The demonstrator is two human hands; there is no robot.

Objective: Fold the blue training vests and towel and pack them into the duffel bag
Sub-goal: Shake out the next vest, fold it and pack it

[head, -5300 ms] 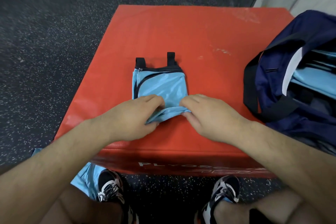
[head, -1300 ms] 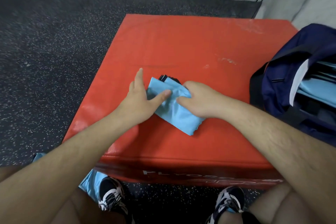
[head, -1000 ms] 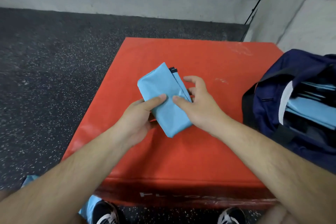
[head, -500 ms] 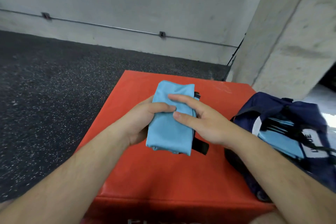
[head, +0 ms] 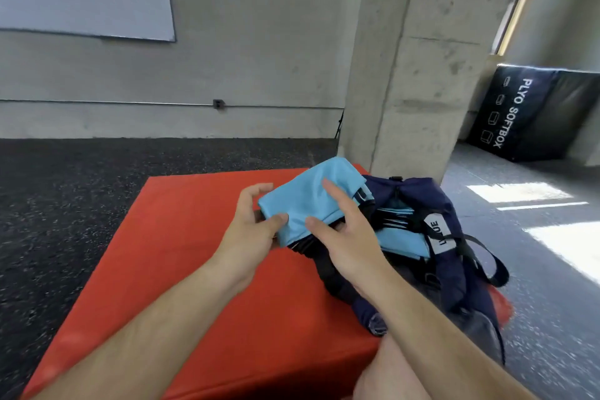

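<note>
Holding the folded vest (head: 311,195) clear of the surface, we have it between both hands, above the red box (head: 194,253) and at the left lip of the duffel bag (head: 454,269). The bundle is a compact light-blue packet with black trim showing at its far right corner. Its long axis runs from near-left to far-right, the far end already over the bag's edge.

Left hand (head: 250,230): the thumb presses on the top of the near-left corner and the curled fingers are at the left edge and beneath, a firm pinch. Right hand (head: 341,237): half open, index finger laid straight across the top, thumb against the near edge, the remaining fingers apparently below.

The bag lies to the right of both hands with its mouth open, and other folded blue pieces (head: 399,240) are stacked inside. The right hand is the nearer to that opening, so we judge the coming move to be a short carry rightward and down, long axis in line with the stack. Strap loops near the opening may snag the loose trim.
</note>
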